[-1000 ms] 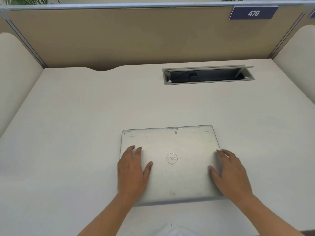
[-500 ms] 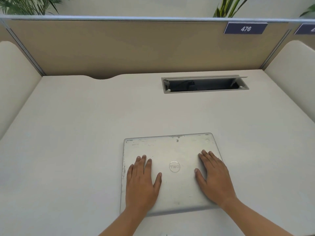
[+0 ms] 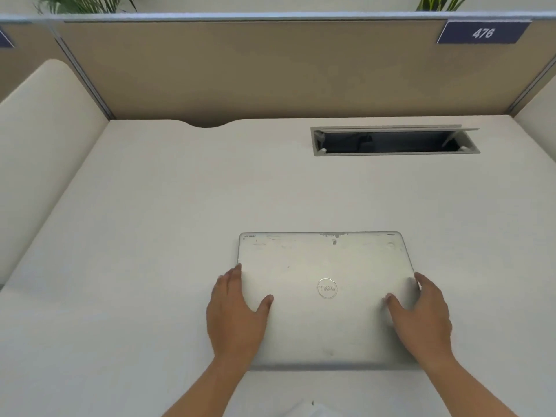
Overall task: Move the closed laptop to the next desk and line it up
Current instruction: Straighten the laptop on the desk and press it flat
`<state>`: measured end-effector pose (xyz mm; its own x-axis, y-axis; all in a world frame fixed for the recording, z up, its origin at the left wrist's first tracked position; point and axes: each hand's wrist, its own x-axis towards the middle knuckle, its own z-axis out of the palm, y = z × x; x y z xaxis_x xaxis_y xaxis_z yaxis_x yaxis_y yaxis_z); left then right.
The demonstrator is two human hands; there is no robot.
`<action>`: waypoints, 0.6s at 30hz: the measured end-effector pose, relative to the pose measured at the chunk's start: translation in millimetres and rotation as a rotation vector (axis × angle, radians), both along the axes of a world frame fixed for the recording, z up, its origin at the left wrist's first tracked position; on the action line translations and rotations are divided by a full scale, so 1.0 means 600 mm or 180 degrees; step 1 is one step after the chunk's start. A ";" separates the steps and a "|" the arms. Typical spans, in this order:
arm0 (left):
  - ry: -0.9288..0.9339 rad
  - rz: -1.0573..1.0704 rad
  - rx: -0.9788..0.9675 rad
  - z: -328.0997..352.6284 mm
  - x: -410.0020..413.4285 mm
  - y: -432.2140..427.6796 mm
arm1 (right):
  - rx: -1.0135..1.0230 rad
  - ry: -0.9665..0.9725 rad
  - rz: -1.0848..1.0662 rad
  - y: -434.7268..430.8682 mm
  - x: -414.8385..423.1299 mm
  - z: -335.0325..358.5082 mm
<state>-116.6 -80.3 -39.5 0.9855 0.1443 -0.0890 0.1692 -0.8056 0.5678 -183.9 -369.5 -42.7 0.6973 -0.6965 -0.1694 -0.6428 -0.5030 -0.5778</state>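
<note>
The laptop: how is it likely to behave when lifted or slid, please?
Closed and flat, the laptop will probably lift stiffly. It looks smooth and may slip, though the left hand and right hand grip its sides.

tan partition (image 3: pixel 270 70) w/ 476 sign (image 3: pixel 483 32)

Right hand (image 3: pixel 421 314) blurred at laptop (image 3: pixel 325 266) edge
</note>
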 end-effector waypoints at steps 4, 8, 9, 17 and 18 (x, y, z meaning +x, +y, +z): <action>0.0755 0.0419 -0.0221 0.009 0.015 0.012 | 0.0238 0.0193 -0.0077 -0.014 -0.019 0.000; 0.1029 0.0555 -0.0400 0.006 0.017 0.013 | 0.0405 0.0230 -0.0171 -0.024 -0.019 0.005; 0.1033 0.0598 -0.0391 0.004 0.016 0.014 | 0.0449 0.0243 -0.0247 -0.027 -0.016 0.005; 0.1485 0.0846 -0.0994 0.014 0.047 0.013 | 0.1073 0.0275 -0.0812 -0.042 0.029 -0.002; 0.1573 0.0868 -0.1137 0.014 0.055 0.013 | 0.1108 0.0264 -0.0897 -0.043 0.033 -0.004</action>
